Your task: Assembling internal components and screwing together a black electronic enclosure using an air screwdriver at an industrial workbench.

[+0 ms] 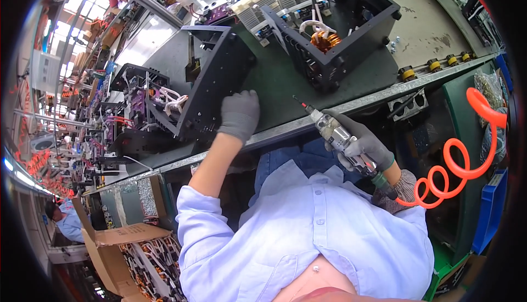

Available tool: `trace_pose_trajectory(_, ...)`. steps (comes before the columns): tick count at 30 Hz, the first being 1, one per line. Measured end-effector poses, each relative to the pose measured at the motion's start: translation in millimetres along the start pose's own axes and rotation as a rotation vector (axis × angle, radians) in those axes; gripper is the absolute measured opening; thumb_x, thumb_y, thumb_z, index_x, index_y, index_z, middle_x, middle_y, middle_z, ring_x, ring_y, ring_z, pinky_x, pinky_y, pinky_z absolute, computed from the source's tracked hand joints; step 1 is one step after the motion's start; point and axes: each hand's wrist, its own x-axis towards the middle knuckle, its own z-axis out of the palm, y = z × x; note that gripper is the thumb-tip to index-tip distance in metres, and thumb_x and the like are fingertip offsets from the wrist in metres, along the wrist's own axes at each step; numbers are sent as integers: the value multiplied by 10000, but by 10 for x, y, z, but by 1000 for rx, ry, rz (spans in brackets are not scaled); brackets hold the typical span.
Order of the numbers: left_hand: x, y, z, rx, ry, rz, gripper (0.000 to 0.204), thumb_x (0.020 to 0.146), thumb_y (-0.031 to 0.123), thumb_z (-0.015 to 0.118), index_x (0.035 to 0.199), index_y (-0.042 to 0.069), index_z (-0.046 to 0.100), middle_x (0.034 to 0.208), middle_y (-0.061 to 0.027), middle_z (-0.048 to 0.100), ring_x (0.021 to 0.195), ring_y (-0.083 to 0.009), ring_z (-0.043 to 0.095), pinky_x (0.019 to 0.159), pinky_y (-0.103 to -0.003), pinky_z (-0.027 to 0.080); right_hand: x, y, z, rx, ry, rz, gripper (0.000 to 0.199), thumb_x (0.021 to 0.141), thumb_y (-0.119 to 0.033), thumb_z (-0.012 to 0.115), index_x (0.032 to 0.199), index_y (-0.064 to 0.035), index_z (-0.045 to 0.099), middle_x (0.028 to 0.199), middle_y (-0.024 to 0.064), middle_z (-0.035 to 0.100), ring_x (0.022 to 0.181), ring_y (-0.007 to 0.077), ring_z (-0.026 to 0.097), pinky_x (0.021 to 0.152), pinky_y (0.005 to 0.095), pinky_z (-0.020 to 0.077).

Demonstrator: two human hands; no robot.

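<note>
Screwdriver (pixel 336 132) | in right hand (pixel 369 142) | points forward-left | long axis diagonal

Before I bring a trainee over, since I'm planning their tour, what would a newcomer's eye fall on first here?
Probably the orange coiled hose, looping out at the right from the power driver in the gloved right hand. Next, on the dark green bench top, come the left black housing, near the gloved left hand, and the right black housing, with a copper-coloured coil inside.
</note>
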Motion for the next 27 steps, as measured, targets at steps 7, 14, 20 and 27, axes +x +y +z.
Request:
trace_pose_trajectory(7,28,-167,181,-221,53,-26,140,824,161,615,853,59,706,797,-97,668,685,-228,671,576,-365,518,93,-6,282,-136,19,20,1116,496,-117,670,1524,-33,243,991,173,604,585,190,645,483,284,560)
trace_pose_trajectory(14,-44,-117,-154,-2482,-220,-353,236,935,174,549,1074,4,638,798,-51,630,557,-143,524,485,-257,411,83,-32,456,-192,-29,-16,1066,517,-54,638,1529,-66,301,1116,121,583,843,139,594,639,265,540)
trace_pose_trajectory(20,-52,148,-228,-3020,-344,-43,234,948,150,525,1099,3,628,802,-47,635,542,-137,465,455,-253,356,52,-43,503,-248,3,-93,1078,518,-102,673,1529,-59,301,1173,103,578,945,144,586,831,267,504)
trace_pose_trajectory(27,4,429,-424,-3108,-325,-77,220,960,159,519,1102,11,601,818,-49,603,536,-121,444,436,-242,365,-138,-76,427,-206,-3,-91,1088,531,-116,700,1534,-53,283,1187,107,581,951,148,597,845,274,502)
